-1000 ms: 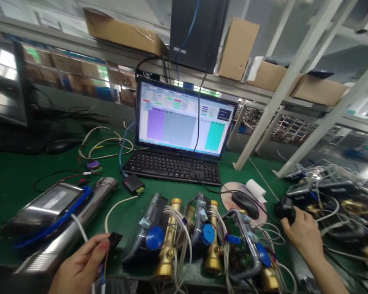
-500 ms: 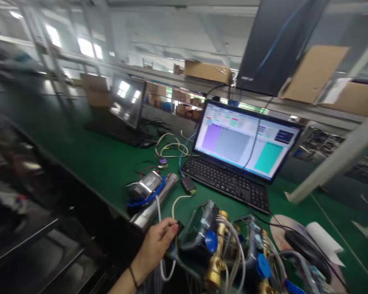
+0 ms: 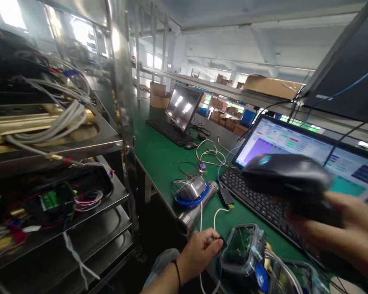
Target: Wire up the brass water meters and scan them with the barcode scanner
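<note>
My left hand [image 3: 202,250] is closed, pinching a small black connector [image 3: 223,241] near the bench edge; a thin cable runs by the fingers. On the right, blurred by motion, my right hand [image 3: 352,232] grips a black barcode scanner [image 3: 285,175], raised in front of the keyboard [image 3: 257,192] and the lit monitor [image 3: 257,147]. Beside my left hand sits a clear-lidded meter box [image 3: 243,249] with a blue round cap [image 3: 261,277]. Behind it lies a metal pipe [image 3: 199,210] carrying a meter head [image 3: 192,188] with a blue ring. A black adapter box [image 3: 226,199] joins a white cable.
To the left stands a metal rack [image 3: 122,102], its shelves holding brass parts, bundled grey wires [image 3: 58,122] and an opened housing with a green board [image 3: 50,200]. Farther along the green bench [image 3: 150,153] are a dark monitor [image 3: 184,106], a mouse [image 3: 190,145] and coiled cables.
The view has swung left, bringing the rack into sight. My right hand has come into view with the barcode scanner. My left hand still pinches the small black connector.
</note>
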The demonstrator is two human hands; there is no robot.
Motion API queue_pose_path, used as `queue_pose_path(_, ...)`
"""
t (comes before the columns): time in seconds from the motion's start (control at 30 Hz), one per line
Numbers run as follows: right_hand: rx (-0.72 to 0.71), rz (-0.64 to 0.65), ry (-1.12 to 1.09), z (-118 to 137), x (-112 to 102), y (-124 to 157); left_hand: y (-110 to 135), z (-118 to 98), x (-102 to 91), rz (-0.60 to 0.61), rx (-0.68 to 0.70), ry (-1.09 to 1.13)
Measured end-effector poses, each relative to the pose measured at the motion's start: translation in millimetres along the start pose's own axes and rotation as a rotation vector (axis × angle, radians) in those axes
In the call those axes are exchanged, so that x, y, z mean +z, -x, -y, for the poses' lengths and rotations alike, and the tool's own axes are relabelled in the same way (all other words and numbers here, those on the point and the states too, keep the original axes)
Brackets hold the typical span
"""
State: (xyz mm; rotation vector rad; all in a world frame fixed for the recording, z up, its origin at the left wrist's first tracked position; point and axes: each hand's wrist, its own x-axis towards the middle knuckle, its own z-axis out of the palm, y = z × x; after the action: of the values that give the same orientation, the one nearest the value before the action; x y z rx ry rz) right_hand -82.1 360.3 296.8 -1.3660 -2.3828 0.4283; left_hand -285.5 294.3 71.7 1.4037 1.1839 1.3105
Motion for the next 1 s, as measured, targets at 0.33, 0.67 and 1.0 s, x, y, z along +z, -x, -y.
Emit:
queue_pose_path(0.33,0.025,0.412,-0.23,30,86,-66,4,-9,-6.0,0.019,0.068,-0.03)
queue_pose_path(0.67,0.055,0.412,-0.257,25,95,-66,3,-2,-4.7,0.011,0.082,-0.025)
queue_pose_path(1.0,0.049,0.39,-0.263,19,95,-67,3,-2,-4.2,0.021,0.076,-0.034)
